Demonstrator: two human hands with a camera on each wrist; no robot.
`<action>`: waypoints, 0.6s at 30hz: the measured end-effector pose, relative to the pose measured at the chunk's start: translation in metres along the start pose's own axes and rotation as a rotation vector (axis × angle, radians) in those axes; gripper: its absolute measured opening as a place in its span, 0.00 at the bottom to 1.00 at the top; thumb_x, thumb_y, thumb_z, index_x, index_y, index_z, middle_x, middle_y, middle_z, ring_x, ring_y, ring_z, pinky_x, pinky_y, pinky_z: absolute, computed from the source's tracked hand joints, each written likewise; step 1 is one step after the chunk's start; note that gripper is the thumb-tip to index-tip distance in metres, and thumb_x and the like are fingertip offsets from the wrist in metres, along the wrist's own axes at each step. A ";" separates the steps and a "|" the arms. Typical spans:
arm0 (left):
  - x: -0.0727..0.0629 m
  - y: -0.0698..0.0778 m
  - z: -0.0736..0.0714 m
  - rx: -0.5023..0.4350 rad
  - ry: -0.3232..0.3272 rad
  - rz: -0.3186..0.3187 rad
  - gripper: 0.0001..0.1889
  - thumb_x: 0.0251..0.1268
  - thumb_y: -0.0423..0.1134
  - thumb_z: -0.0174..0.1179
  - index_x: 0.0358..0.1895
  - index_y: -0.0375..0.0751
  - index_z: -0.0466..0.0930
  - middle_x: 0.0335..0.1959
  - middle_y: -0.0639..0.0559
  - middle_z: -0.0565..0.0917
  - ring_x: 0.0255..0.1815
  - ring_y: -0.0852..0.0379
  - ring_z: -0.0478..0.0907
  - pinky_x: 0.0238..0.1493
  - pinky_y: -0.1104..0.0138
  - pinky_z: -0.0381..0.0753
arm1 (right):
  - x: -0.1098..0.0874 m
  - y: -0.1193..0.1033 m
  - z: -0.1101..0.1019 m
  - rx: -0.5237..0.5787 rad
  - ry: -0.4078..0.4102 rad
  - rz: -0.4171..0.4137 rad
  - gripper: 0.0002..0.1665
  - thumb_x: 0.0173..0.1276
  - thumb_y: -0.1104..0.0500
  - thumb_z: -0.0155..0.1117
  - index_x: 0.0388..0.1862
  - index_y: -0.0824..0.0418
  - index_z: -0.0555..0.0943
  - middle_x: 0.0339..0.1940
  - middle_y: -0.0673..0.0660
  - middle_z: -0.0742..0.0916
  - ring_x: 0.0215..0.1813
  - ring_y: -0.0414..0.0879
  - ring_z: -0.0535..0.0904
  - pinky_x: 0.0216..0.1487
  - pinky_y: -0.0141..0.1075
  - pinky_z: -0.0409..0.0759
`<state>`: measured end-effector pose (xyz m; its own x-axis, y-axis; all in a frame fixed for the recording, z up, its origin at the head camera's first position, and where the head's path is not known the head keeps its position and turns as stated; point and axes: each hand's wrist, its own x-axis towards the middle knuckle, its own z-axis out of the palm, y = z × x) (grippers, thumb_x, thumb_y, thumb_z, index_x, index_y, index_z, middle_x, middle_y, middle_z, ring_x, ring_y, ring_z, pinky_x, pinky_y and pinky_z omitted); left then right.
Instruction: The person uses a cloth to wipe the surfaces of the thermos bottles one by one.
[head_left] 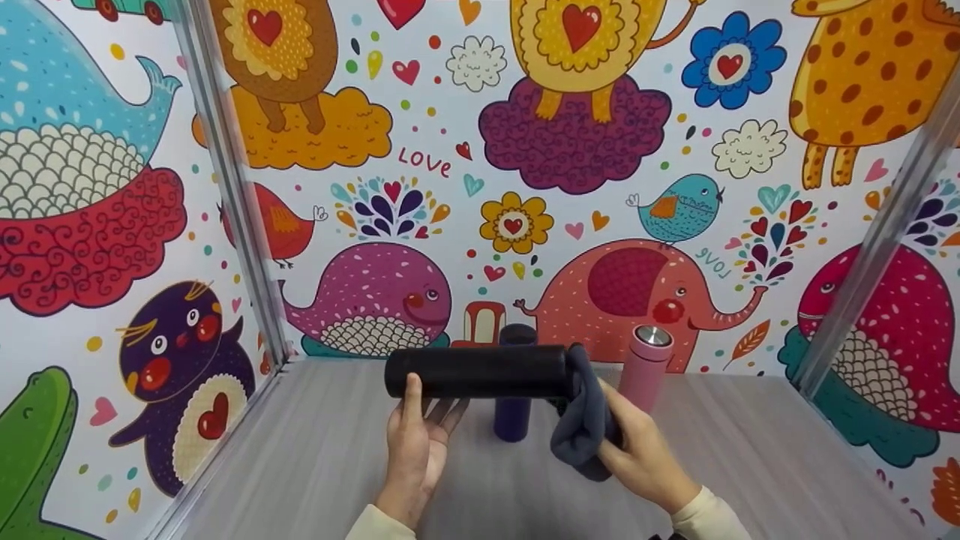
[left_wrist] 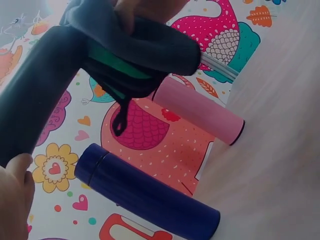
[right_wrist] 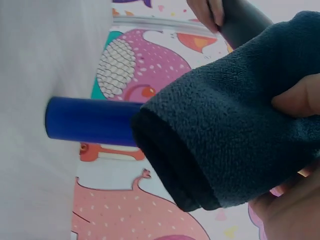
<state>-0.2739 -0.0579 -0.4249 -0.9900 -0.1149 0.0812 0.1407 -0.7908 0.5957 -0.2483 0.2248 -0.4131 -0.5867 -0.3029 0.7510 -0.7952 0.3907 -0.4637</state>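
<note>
Held level above the table is a black cylindrical flask [head_left: 476, 371]. My left hand [head_left: 417, 446] grips its left end, thumb on the near side and fingers beneath. With my right hand [head_left: 646, 446] I hold a folded dark grey cloth [head_left: 581, 420] against the flask's right end, covering that end. In the left wrist view, the cloth [left_wrist: 135, 42] wraps the end of the flask [left_wrist: 40, 85], and a small dark loop [left_wrist: 120, 120] hangs below it. The right wrist view has the thumb pressing on the cloth [right_wrist: 235, 120].
Behind the flask a dark blue bottle [head_left: 511, 420] stands upright on the grey table [head_left: 300, 442]. A pink bottle [head_left: 643, 371] with a silver lid stands to its right, near the back wall. Walls printed with cartoon animals enclose the table at the back and sides, with metal strips [head_left: 232, 180] at the corners.
</note>
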 end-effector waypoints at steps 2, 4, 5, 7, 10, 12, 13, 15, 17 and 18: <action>0.001 0.002 -0.001 -0.001 0.001 0.010 0.36 0.74 0.55 0.55 0.73 0.32 0.57 0.62 0.39 0.74 0.58 0.43 0.79 0.59 0.49 0.77 | -0.004 -0.002 0.004 -0.006 -0.004 0.000 0.42 0.57 0.76 0.71 0.71 0.60 0.72 0.60 0.55 0.83 0.58 0.48 0.81 0.64 0.30 0.72; 0.002 0.003 -0.001 -0.003 0.002 0.018 0.36 0.74 0.55 0.54 0.73 0.32 0.58 0.62 0.39 0.74 0.58 0.43 0.79 0.59 0.50 0.77 | -0.006 -0.007 0.007 -0.024 0.017 -0.026 0.44 0.53 0.79 0.71 0.70 0.61 0.73 0.58 0.55 0.84 0.55 0.46 0.82 0.62 0.28 0.72; 0.003 0.003 -0.001 -0.011 0.005 0.019 0.35 0.75 0.54 0.54 0.72 0.32 0.58 0.62 0.39 0.74 0.57 0.43 0.79 0.59 0.50 0.77 | -0.006 -0.011 0.008 -0.030 0.029 -0.045 0.44 0.51 0.80 0.71 0.69 0.63 0.74 0.58 0.57 0.84 0.55 0.46 0.82 0.62 0.27 0.72; 0.003 0.002 -0.001 -0.025 0.010 0.021 0.34 0.76 0.53 0.54 0.72 0.32 0.59 0.61 0.40 0.75 0.56 0.43 0.80 0.59 0.50 0.77 | -0.005 -0.018 0.008 -0.043 0.050 -0.093 0.44 0.49 0.81 0.72 0.67 0.66 0.75 0.56 0.59 0.85 0.55 0.46 0.82 0.62 0.27 0.71; 0.003 0.000 -0.001 -0.037 0.015 0.020 0.32 0.77 0.52 0.53 0.71 0.32 0.59 0.61 0.40 0.75 0.56 0.43 0.80 0.59 0.49 0.77 | -0.001 -0.029 0.006 -0.069 0.047 -0.151 0.44 0.47 0.82 0.72 0.66 0.68 0.75 0.57 0.62 0.84 0.56 0.48 0.81 0.64 0.27 0.70; 0.003 -0.001 -0.002 -0.034 0.017 0.017 0.33 0.76 0.53 0.53 0.72 0.32 0.59 0.62 0.40 0.74 0.57 0.44 0.79 0.59 0.50 0.77 | 0.001 -0.033 0.004 -0.100 0.036 -0.170 0.44 0.46 0.82 0.71 0.66 0.68 0.75 0.57 0.61 0.84 0.56 0.48 0.80 0.64 0.27 0.70; 0.003 -0.001 -0.002 -0.028 0.015 0.014 0.34 0.76 0.54 0.53 0.72 0.33 0.59 0.63 0.40 0.73 0.58 0.44 0.79 0.59 0.50 0.77 | 0.002 -0.034 0.003 -0.121 0.030 -0.183 0.44 0.46 0.82 0.72 0.66 0.68 0.75 0.57 0.60 0.83 0.55 0.48 0.80 0.63 0.27 0.70; 0.002 -0.001 -0.002 -0.006 0.009 0.008 0.35 0.76 0.55 0.52 0.73 0.34 0.58 0.64 0.39 0.71 0.59 0.43 0.78 0.60 0.50 0.76 | 0.004 -0.032 0.001 -0.164 0.025 -0.210 0.44 0.46 0.81 0.73 0.67 0.67 0.76 0.57 0.59 0.83 0.56 0.49 0.80 0.63 0.27 0.70; 0.001 -0.001 -0.002 0.020 -0.001 0.001 0.36 0.75 0.56 0.52 0.74 0.34 0.56 0.65 0.39 0.69 0.60 0.43 0.77 0.60 0.50 0.76 | 0.007 -0.027 -0.001 -0.189 0.026 -0.237 0.44 0.46 0.81 0.72 0.67 0.66 0.76 0.57 0.59 0.83 0.56 0.50 0.80 0.64 0.28 0.70; 0.000 -0.002 -0.002 0.032 -0.006 -0.004 0.36 0.75 0.56 0.52 0.74 0.34 0.56 0.66 0.39 0.68 0.60 0.43 0.76 0.61 0.50 0.76 | 0.008 -0.025 -0.002 -0.197 0.029 -0.252 0.44 0.46 0.81 0.72 0.67 0.66 0.76 0.57 0.59 0.83 0.56 0.51 0.80 0.64 0.28 0.71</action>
<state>-0.2746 -0.0581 -0.4275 -0.9906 -0.1081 0.0841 0.1369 -0.7716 0.6212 -0.2329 0.2145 -0.3942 -0.3685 -0.3874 0.8450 -0.8681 0.4687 -0.1637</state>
